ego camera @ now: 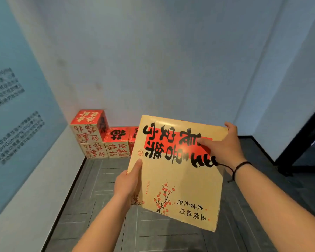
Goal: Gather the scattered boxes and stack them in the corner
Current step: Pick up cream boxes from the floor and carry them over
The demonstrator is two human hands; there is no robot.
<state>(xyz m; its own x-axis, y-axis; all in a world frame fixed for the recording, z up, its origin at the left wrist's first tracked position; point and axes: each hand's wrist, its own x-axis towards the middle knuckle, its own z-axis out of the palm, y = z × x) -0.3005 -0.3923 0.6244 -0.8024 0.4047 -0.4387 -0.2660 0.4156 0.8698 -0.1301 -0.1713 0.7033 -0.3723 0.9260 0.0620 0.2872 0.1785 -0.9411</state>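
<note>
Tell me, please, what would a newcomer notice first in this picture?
First, the large cream box with black calligraphy, held up in the centre by the left hand and right hand. Behind it, red-and-cream boxes stand stacked in the corner.

The room closed into a corner of pale, bluish-white walls (153,51), smudged faintly in places. Along the left ran a light blue panel (13,110) printed with blocks of dark text too blurred to read — below it, a plain white strip met a black baseboard (65,202). The floor (102,188) was dark grey, laid in rectangular planks with thin pale lines. At the far right stood a dark door frame (298,142) — cool, even light filled everything.
</note>
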